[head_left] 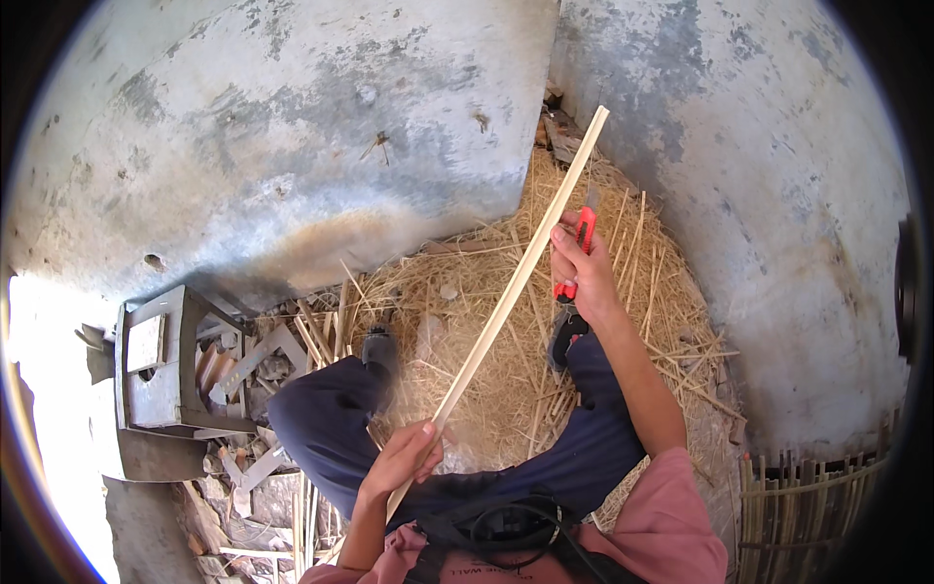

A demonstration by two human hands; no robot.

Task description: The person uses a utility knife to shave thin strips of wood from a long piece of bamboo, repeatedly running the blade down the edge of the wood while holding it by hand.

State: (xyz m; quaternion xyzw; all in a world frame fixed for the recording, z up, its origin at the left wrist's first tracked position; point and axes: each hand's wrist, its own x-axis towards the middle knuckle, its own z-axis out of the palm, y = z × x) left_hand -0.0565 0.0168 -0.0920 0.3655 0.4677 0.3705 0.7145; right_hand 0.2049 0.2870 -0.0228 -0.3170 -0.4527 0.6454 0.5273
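A long, pale bamboo strip [510, 292] slants across the view, from my lap up toward the far right. My left hand [407, 456] is closed around its lower part, just above my left thigh. Farther up, my right hand [588, 268] grips a red utility knife [586, 230] whose thin blade points away from me. The fingers of that hand also lie against the strip's edge, partly hidden behind it. Beyond the knife, the strip's far end stands free over the straw.
Straw and thin shavings [438, 292] cover the floor between my legs. A wooden stool [165, 360] stands at the left beside scrap wood [263, 487]. Worn plaster walls [321, 127] meet in the far corner. A slatted bamboo basket [803, 501] is at the lower right.
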